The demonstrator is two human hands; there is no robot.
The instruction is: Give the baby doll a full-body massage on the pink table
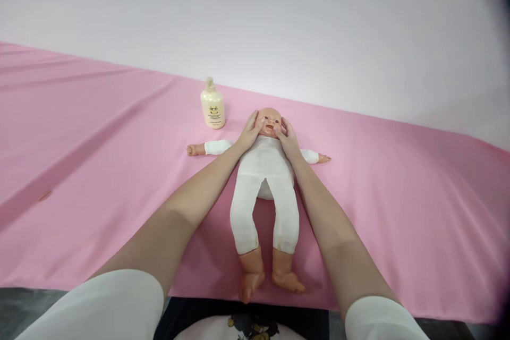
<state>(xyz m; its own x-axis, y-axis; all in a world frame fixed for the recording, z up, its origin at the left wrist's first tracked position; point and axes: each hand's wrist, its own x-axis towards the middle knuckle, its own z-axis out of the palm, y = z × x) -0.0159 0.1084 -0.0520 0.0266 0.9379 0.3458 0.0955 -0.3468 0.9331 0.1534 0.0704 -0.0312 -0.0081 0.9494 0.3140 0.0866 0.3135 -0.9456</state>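
Observation:
A baby doll (266,156) with a white cloth body lies on its back, its head away from me and its bare feet toward me. My left hand (250,132) rests along one side of the doll's head, thumb on the cheek near the mouth. Against the other side lies my right hand (288,137), its thumb also on the cheek. Both hands are open, with fingers stretched out around the head; some fingertips are hidden beside it. The doll's arms reach out sideways, passing behind my wrists.
A cream pump bottle (213,109) with a printed label stands upright beyond the doll's arm, to the left. Beneath everything is a pink cloth (131,170) with creases at the left. A white surface (239,26) extends behind it. A small brownish mark (45,196) shows on the cloth.

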